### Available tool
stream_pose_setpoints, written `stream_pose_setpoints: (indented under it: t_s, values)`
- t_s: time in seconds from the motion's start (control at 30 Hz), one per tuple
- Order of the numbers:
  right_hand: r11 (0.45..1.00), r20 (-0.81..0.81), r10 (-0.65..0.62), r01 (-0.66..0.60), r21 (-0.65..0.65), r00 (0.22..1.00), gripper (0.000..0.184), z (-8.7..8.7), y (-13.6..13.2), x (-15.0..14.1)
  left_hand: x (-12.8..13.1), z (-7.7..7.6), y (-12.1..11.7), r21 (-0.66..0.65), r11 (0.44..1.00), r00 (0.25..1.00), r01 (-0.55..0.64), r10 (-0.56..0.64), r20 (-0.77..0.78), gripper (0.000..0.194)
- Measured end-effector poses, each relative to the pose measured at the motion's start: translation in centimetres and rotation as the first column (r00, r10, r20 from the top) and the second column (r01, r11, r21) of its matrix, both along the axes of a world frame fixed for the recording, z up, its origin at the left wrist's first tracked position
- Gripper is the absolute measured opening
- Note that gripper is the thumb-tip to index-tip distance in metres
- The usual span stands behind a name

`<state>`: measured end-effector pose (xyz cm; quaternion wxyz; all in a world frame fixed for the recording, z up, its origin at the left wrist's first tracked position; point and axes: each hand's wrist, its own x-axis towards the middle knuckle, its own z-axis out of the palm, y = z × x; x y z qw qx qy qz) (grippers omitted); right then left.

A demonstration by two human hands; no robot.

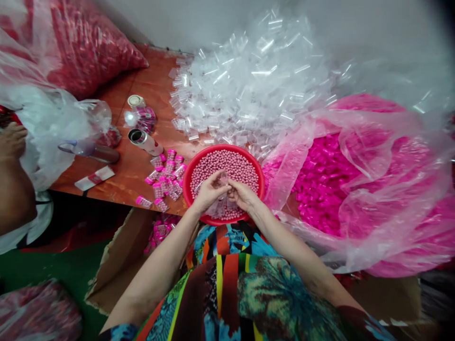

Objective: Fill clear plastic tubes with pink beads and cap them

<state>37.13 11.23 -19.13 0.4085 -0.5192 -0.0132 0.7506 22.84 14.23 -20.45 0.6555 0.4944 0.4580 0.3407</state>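
A red basin (260,182) full of small pink beads (227,160) sits at the table's front edge, before my body. Above the beads my left hand (209,192) is closed, its thumb and fingers pinching a small clear plastic container (223,177). Right against it, my right hand (243,195) has its fingers pinched together at the container's side; what they hold is hidden. More clear containers (219,208) lie on the beads under my hands. Left of the basin is a loose group of bead-filled containers with pink caps (169,176).
Behind the basin rises a big heap of clear containers (245,80). An open bag of pink caps (323,180) is at right. A tumbler (145,142), a mug (88,149) and a red-filled bag (85,47) stand left. Below is a cardboard box (117,255). Another person's arm (14,189) shows far left.
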Motion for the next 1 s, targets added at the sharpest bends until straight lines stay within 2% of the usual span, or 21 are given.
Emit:
stream_pose_setpoints:
  t_s: [0.07, 0.13, 0.17, 0.23, 0.3, 0.37, 0.47, 0.5, 0.57, 0.67, 0.8, 0.9, 1.0]
  values:
    - [0.999, -0.031, 0.049, -0.049, -0.017, 0.998, 0.037, 0.2, 0.1, 0.3, -0.5, -0.1, 0.8, -0.093, 0.991, 0.995, 0.092, -0.087, 0.053, 0.063]
    - [0.995, -0.03, 0.102, -0.103, -0.015, 0.994, 0.037, 0.3, 0.1, 0.6, -0.8, -0.3, 1.4, -0.137, 0.984, 0.993, 0.115, -0.112, 0.033, 0.059]
    - [0.993, -0.006, 0.119, -0.119, -0.008, 0.993, 0.036, 0.4, 0.1, 0.7, -0.9, -0.4, 1.8, -0.119, 0.987, 0.994, 0.108, -0.111, -0.02, 0.055]
    - [0.991, 0.089, 0.129, -0.131, 0.021, 0.988, 0.036, 0.6, -0.1, 1.0, -1.0, -0.7, 2.7, 0.019, 0.994, 0.969, 0.111, -0.104, -0.225, 0.045]
    - [0.989, 0.213, 0.116, -0.133, 0.065, 0.97, 0.038, 0.8, -0.4, 1.7, -1.1, -1.0, 3.8, 0.225, 0.955, 0.867, 0.195, -0.061, -0.494, 0.032]
    - [0.987, 0.297, 0.087, -0.123, 0.104, 0.951, 0.039, 1.0, -1.0, 2.8, -1.0, -1.3, 4.9, 0.332, 0.879, 0.707, 0.342, -0.008, -0.707, 0.022]
    - [0.99, 0.349, 0.012, -0.061, 0.13, 0.937, 0.04, 1.0, -2.6, 5.0, -0.6, -2.1, 5.7, 0.291, 0.812, 0.501, 0.506, -0.003, -0.866, 0.029]
    - [0.991, 0.362, -0.02, -0.029, 0.131, 0.932, 0.04, 0.9, -3.3, 5.7, -0.3, -2.4, 5.7, 0.267, 0.798, 0.46, 0.54, -0.014, -0.888, 0.031]
    - [0.992, 0.391, -0.082, 0.037, 0.122, 0.917, 0.042, 0.6, -4.9, 7.0, 0.5, -3.0, 5.3, 0.242, 0.782, 0.432, 0.574, -0.038, -0.901, 0.033]
    - [0.989, 0.435, -0.15, 0.127, 0.082, 0.888, 0.047, 0.2, -7.4, 8.4, 1.9, -3.9, 4.4, 0.274, 0.802, 0.504, 0.531, -0.04, -0.863, 0.03]
    - [0.978, 0.484, -0.198, 0.208, 0.034, 0.853, 0.048, -0.1, -9.4, 8.9, 3.1, -5.0, 4.0, 0.331, 0.867, 0.707, 0.373, -0.034, -0.707, 0.028]
    - [0.976, 0.481, -0.199, 0.215, 0.023, 0.854, 0.048, -0.1, -10.1, 9.0, 3.0, -5.4, 4.0, 0.248, 0.947, 0.837, 0.204, -0.038, -0.545, 0.026]
    - [0.971, 0.472, -0.221, 0.237, 0.026, 0.853, 0.046, -0.1, -10.6, 10.0, 2.2, -5.3, 3.8, 0.073, 0.996, 0.943, 0.046, -0.019, -0.333, 0.039]
